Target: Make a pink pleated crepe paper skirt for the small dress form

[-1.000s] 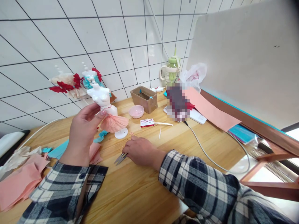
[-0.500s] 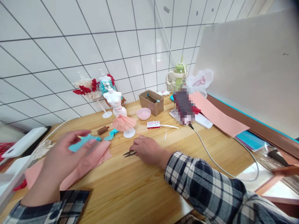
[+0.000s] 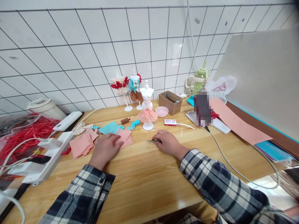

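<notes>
Nearest you, the bare wooden front of the surface (image 3: 144,177) lies between your two plaid sleeves. To your left sits a white power strip (image 3: 52,161) with plugs and cables in it.

Your left hand (image 3: 106,149) rests palm down on pink paper (image 3: 126,137), thumb set apart; whether its fingers pinch the sheet cannot be told. Folded pink sheets (image 3: 81,143) lie just left of that hand, and blue paper (image 3: 111,127) lies just beyond it.

Your right hand (image 3: 169,143) is low on the surface, its fingers closed around the handle end of small snips (image 3: 152,141). The blades point left, toward the other hand, and are clear of the paper.

Beyond and between your hands, the white dress form (image 3: 146,93) stands upright on its round base (image 3: 148,126), touched by neither hand. A pleated pink skirt (image 3: 147,115) flares around its lower part. Right of it lies a small red-and-white box (image 3: 170,122); a pink bowl (image 3: 161,111) sits behind that, near an open brown carton (image 3: 174,107).

Farther back on the left, two dressed forms (image 3: 120,84) stand before the tiled wall (image 3: 91,59). A green-lidded bottle (image 3: 198,82) stands back right.
</notes>
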Motion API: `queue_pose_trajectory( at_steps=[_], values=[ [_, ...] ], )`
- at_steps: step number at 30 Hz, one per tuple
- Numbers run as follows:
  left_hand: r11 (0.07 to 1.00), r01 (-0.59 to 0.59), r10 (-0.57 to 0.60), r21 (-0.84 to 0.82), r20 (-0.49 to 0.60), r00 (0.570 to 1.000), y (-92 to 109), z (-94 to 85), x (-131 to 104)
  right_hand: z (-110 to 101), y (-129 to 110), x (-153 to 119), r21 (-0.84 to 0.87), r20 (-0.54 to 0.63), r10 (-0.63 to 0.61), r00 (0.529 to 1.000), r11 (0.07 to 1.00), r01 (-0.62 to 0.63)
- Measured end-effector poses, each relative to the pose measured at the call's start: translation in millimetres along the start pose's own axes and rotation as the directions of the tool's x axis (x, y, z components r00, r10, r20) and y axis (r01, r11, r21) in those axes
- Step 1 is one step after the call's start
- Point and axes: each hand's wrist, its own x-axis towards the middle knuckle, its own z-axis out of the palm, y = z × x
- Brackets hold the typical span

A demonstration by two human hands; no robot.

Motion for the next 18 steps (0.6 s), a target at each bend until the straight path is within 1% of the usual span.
queue_pose_trajectory(
  at_steps=[4, 7, 8, 9, 10, 11, 12, 13, 14, 15, 16, 17, 18],
  values=[
    [0.992, 0.034, -0.038, -0.12, -0.029, 0.999, -12, 5.1, 4, 3, 4, 2, 0.054, 0.002, 0.05, 0.999, 0.997, -0.05],
    [0.978, 0.117, -0.14, -0.175, -0.128, 0.982, -20, -0.2, 5, 4, 5, 2, 0.081, 0.012, 0.076, 0.997, 0.994, -0.077],
    [0.968, 0.148, -0.188, -0.202, -0.191, 0.964, -22, -3.5, 4, 4, 5, 2, 0.087, 0.014, 0.085, 0.996, 0.993, -0.086],
    [0.959, 0.161, -0.225, -0.235, -0.275, 0.935, -23, -7.1, 1, 4, 5, 2, 0.091, 0.014, 0.095, 0.995, 0.991, -0.096],
    [0.954, 0.145, -0.239, -0.262, -0.371, 0.898, -22, -10.7, -2, 4, 6, 2, 0.096, 0.015, 0.104, 0.994, 0.99, -0.105],
    [0.955, 0.078, -0.218, -0.287, -0.497, 0.84, -19, -13.9, -5, 4, 7, 2, 0.102, 0.014, 0.112, 0.994, 0.988, -0.113],
    [0.964, -0.033, -0.133, -0.263, -0.588, 0.798, -13, -16.3, -9, 4, 10, 2, 0.106, 0.014, 0.118, 0.993, 0.987, -0.119],
    [0.967, -0.175, 0.025, -0.186, -0.613, 0.79, -6, -17.5, -12, 3, 13, 3, 0.106, 0.012, 0.121, 0.993, 0.987, -0.122],
    [0.944, -0.313, 0.205, -0.108, -0.551, 0.809, 4, -17.2, -15, 3, 17, 4, 0.103, 0.012, 0.122, 0.992, 0.987, -0.123],
    [0.891, -0.453, 0.388, -0.044, -0.444, 0.808, 15, -15.4, -17, 2, 22, 4, 0.094, 0.01, 0.124, 0.992, 0.988, -0.124],
    [0.823, -0.567, 0.526, -0.024, -0.341, 0.779, 27, -12.0, -18, 0, 27, 5, 0.083, 0.013, 0.126, 0.992, 0.989, -0.126],
    [0.754, -0.657, 0.626, -0.017, -0.287, 0.726, 39, -7.4, -18, -1, 32, 6, 0.071, 0.016, 0.131, 0.991, 0.989, -0.132],
    [0.725, -0.689, 0.665, -0.02, -0.242, 0.707, 49, -1.8, -18, -4, 36, 6, 0.059, 0.013, 0.142, 0.99, 0.988, -0.142]
  ],
)
